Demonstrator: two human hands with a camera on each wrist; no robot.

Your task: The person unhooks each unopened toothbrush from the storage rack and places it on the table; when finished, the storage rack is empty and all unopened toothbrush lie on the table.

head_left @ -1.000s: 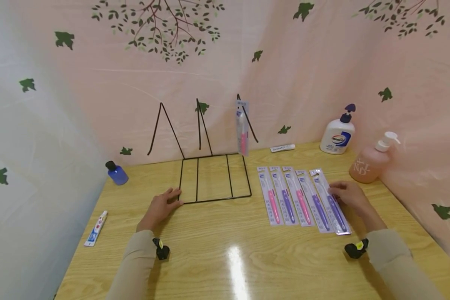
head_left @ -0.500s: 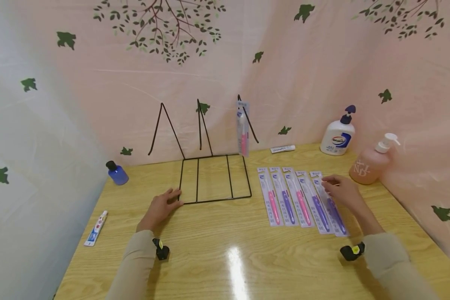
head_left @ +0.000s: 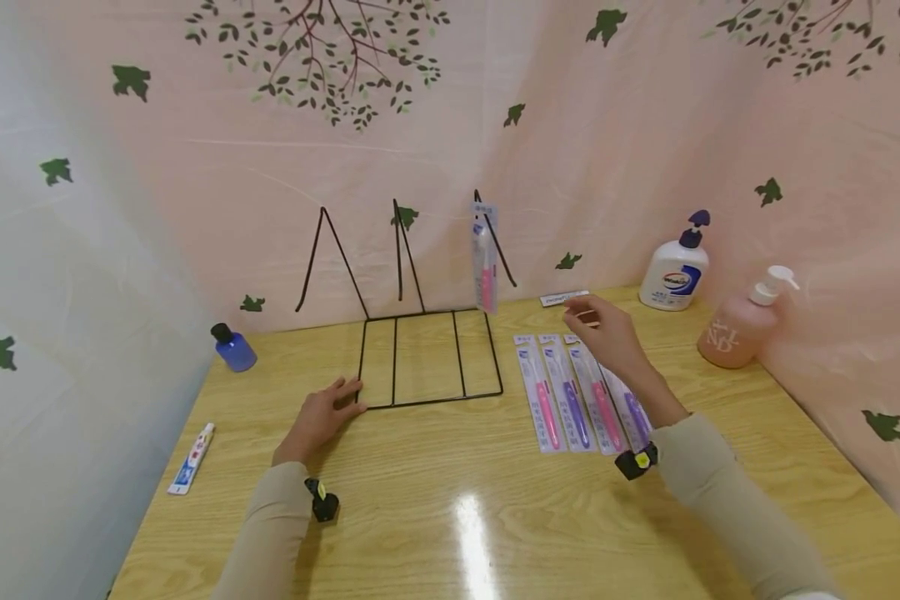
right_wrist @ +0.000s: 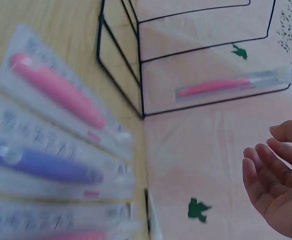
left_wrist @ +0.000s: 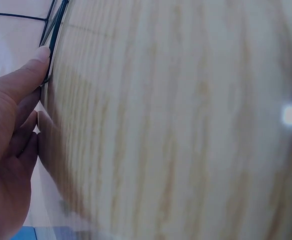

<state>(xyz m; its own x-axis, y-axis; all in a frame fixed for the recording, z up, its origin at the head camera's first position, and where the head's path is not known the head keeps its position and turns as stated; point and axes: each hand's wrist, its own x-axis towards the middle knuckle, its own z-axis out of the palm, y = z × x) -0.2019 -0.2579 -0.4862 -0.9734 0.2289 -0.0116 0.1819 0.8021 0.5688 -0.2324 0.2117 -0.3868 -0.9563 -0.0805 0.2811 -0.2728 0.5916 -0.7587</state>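
Note:
A black wire rack with three upright hooks stands near the back of the table. One packaged pink toothbrush hangs from its right hook. My left hand rests at the rack's front left corner, its thumb against the wire in the left wrist view. Right of the rack lie more packaged toothbrushes in a row: a pink one, a purple one, another pink one and a purple one partly covered. Above them hovers my right hand, fingers loosely bent around nothing. My right arm blocks the row's right end.
A small white tube lies by the back curtain. Two pump bottles, one white and one pink, stand at the right. On the left are a blue bottle and a toothpaste tube.
My right hand has lifted off the rightmost purple toothbrush and swung left and away from me over the row. My left hand has stayed at the rack's corner.

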